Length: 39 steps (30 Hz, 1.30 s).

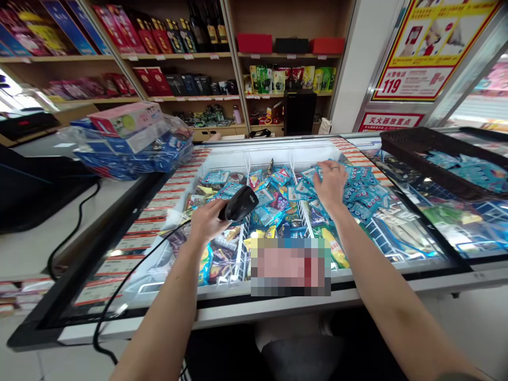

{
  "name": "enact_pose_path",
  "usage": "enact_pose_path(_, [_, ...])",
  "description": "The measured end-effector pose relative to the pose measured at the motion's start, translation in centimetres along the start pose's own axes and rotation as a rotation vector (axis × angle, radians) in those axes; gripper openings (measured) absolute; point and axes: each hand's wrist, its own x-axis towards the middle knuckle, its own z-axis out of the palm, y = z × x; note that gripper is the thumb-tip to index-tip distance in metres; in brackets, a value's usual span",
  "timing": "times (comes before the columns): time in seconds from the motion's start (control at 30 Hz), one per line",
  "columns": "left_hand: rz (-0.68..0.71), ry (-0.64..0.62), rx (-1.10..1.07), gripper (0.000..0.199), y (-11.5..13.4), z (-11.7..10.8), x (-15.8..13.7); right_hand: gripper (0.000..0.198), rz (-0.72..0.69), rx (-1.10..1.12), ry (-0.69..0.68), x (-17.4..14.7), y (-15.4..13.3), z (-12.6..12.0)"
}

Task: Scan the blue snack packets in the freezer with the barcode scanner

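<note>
My left hand [207,221] is closed around a black barcode scanner [239,204], whose head points right over the freezer's glass top. From the scanner a black cable [137,264] runs back across the left side of the lid. A spread of small blue packets [363,196] lies in a loose heap on the right part of the glass. On the left edge of that heap rests my right hand [332,182], its fingers apart and bent down onto the packets. Its fingertips are partly hidden, and no packet shows lifted in it.
Below the glass, a chest freezer [210,302] holds bagged goods split by white wire dividers [241,254]. A plastic-wrapped stack of boxes [130,140] stands at the left. At the right is a dark basket [444,135] with more blue packets. Stocked shelves [178,55] line the back.
</note>
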Motion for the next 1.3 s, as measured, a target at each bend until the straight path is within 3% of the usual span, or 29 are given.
enact_pose_path(0.1, [-0.021, -0.03, 0.0, 0.036, 0.2, -0.4, 0.3, 0.032, -0.232, 0.155, -0.284, -1.2, -2.2, 1.8])
enact_pose_path(0.2, [-0.062, -0.058, 0.007, 0.043, 0.2, -1.0, 0.7, 0.035, -0.44, 0.247, -0.471, -2.9, -3.9, 3.3])
enact_pose_path(0.33, [-0.121, -0.037, 0.03, 0.043, -0.1, -1.1, 0.7, 0.046, -0.642, 0.313, -0.617, -4.7, -5.3, 3.8])
enact_pose_path(0.43, [-0.122, 0.008, 0.044, 0.039, -0.1, -0.7, 0.2, 0.045, -0.694, 0.241, -0.636, -5.2, -5.8, 3.6])
enact_pose_path(0.53, [-0.083, 0.013, 0.052, 0.036, 0.0, -0.4, -0.5, 0.036, -0.668, 0.142, -0.601, -5.2, -6.1, 3.3])
enact_pose_path(0.73, [-0.095, 0.033, 0.038, 0.037, -0.3, -0.4, -0.7, 0.047, -0.467, 0.038, -0.489, -5.5, -6.3, 3.6])
enact_pose_path(1.07, [-0.043, 0.01, 0.006, 0.034, -0.2, -0.5, -0.4, 0.058, -0.367, 0.109, -0.443, -5.4, -5.5, 5.3])
enact_pose_path(1.3, [-0.019, -0.019, -0.033, 0.036, 0.3, -0.5, -0.2, 0.043, -0.147, 0.181, -0.378, -4.7, -4.7, 5.0])
